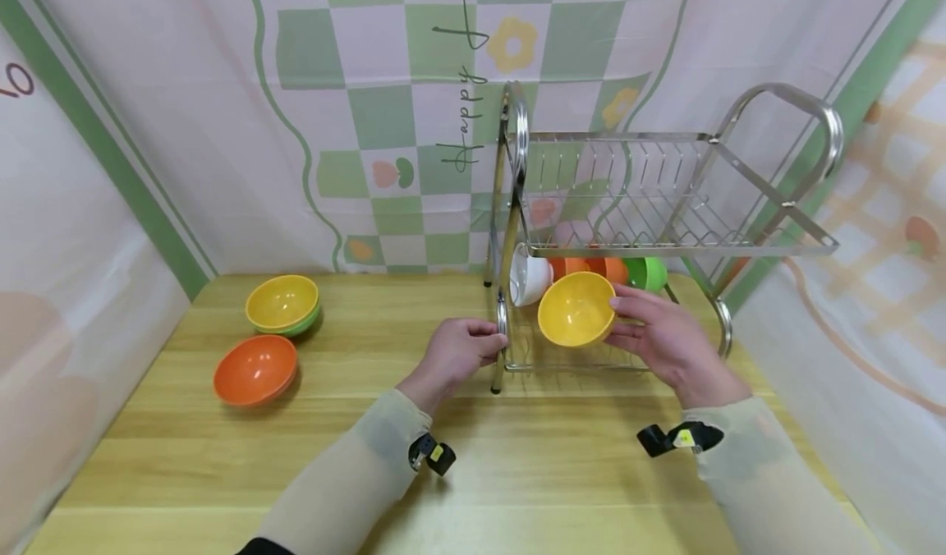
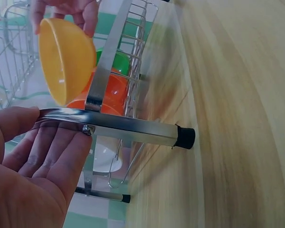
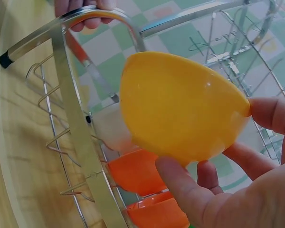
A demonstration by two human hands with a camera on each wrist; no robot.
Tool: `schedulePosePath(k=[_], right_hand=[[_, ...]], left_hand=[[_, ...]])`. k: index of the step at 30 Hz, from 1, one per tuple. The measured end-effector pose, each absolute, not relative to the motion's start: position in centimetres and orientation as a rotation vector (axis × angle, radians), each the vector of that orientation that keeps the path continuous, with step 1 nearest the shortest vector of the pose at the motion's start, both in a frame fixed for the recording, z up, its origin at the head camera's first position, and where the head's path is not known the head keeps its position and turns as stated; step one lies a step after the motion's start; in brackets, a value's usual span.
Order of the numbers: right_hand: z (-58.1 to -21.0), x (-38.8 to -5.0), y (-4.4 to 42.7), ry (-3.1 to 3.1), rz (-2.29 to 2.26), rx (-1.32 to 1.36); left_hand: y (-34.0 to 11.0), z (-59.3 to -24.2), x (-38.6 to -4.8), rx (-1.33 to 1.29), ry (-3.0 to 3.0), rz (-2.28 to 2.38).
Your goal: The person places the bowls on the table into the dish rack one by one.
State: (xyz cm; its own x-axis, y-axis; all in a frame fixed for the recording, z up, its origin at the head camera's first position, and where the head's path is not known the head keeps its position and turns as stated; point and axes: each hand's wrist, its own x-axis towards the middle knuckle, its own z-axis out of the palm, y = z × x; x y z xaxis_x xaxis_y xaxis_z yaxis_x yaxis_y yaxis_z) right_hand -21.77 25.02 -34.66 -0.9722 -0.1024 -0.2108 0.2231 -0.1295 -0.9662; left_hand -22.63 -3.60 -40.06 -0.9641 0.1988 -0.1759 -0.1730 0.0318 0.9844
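Note:
My right hand holds a yellow bowl by its right side, tilted, in front of the rack's lower level. In the right wrist view the thumb and fingers pinch the bowl's edge and underside. My left hand grips the front left post of the metal dish rack, thumb on one side and fingers on the other, as the left wrist view shows. Behind the yellow bowl, on the lower level, stand a white bowl, two orange bowls and a green bowl, partly hidden.
On the left of the wooden table, another yellow bowl is nested in a green bowl. An orange bowl sits just in front of them. The rack's upper wire basket overhangs the lower level. A patterned curtain hangs behind.

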Motion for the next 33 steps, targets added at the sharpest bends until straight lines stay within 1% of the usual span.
schedulePosePath(k=[17, 25, 33], right_hand=[[-34.7, -22.7, 21.8, 2.647, -1.552, 0.075], [-34.6, -23.2, 20.3, 2.778, -1.309, -0.029], [-34.5, -23.6, 19.6, 2.778, -1.214, -0.051]], left_hand=[[-3.9, -39.5, -22.7, 0.032, 2.076, 1.938], [-3.9, -39.5, -22.7, 0.033, 2.079, 1.930], [-3.9, -39.7, -22.8, 0.026, 2.069, 1.937]])
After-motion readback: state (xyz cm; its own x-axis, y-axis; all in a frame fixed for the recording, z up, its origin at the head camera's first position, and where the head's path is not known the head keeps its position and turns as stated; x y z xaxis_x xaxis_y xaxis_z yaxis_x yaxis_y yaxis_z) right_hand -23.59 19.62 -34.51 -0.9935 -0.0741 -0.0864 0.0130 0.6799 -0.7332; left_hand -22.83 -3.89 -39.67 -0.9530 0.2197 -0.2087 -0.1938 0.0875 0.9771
